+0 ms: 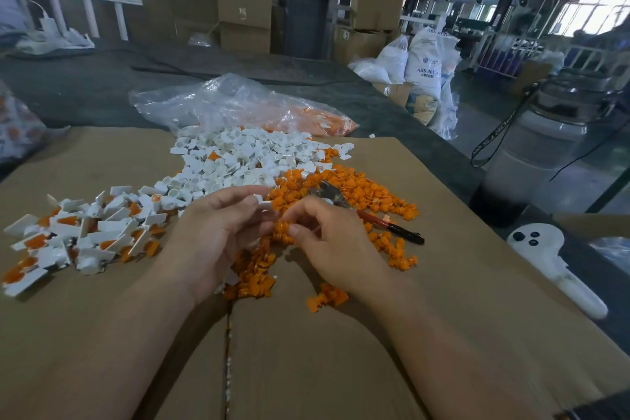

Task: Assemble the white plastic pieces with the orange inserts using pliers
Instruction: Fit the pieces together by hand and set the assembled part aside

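Two hands work over the cardboard surface (341,334). The left hand (218,232) pinches one white piece (264,204) between thumb and fingers. The right hand (327,242), with its fingers curled, pinches an orange insert (284,227) just beside that piece; whether it holds one or more cannot be told. One pair of pliers (371,215) lies on the pile of orange inserts (344,186), behind the right hand. There are three piles, each with too many parts to count: the loose white pieces (238,157) farther back, the orange inserts at the right, and the joined white-and-orange parts (78,235) at the left. One clear bag (231,102) lies behind the piles.
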{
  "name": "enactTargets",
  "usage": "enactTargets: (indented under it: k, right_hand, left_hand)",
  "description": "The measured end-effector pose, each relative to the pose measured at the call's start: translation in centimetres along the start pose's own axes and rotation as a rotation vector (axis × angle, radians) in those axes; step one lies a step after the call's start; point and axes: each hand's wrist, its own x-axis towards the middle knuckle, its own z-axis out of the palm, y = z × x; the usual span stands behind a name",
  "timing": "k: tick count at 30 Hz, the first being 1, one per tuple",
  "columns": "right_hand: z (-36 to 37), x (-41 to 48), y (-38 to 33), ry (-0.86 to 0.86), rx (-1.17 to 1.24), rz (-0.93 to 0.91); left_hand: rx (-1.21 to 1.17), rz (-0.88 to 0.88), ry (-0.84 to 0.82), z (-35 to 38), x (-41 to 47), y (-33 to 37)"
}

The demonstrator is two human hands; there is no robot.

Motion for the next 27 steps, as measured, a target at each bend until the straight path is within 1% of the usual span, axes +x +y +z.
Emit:
enactTargets:
  k: [2, 6, 8, 12, 15, 17, 21, 25, 27]
  right_hand:
    - [0.13, -0.04, -0.06, -0.023, 0.012, 0.0]
    - [-0.09, -0.07, -0.06, 0.069, 0.07, 0.003]
    - [-0.23, -0.1, -0.05, 0.078, 0.087, -0.006]
    - [-0.38, -0.14, -0.04, 0.084, 0.078, -0.04]
    - [-0.48, -0.12, 0.03, 0.125, 0.028, -0.097]
    - [-0.57, -0.11, 0.05, 0.157, -0.024, -0.154]
    - [-0.75, -0.17, 0.2, 0.152, -0.094, -0.224]
    - [-0.49, -0.31, -0.01, 0.138, 0.047, -0.219]
    - [-0.35, -0.24, -0.1, 0.127, 0.076, -0.207]
  left_hand:
    - [0.023, -0.002, -0.007, -0.03, -0.03, 0.07]
    - [0.205, -0.047, -0.072, 0.14, -0.39, -0.17]
    - [0.245, -0.048, -0.073, 0.25, -0.56, -0.23]
    - [0.262, -0.005, -0.11, 0.18, -0.6, -0.15]
    - [0.364, 0.063, -0.147, 0.24, -0.87, -0.17]
    - [0.413, 0.103, -0.143, 0.27, -0.95, -0.22]
    - [0.439, 0.127, -0.11, 0.33, -0.92, -0.31]
    - [0.423, 0.157, -0.113, 0.26, -0.92, -0.39]
    - [0.398, 0.163, -0.118, 0.2, -0.96, -0.24]
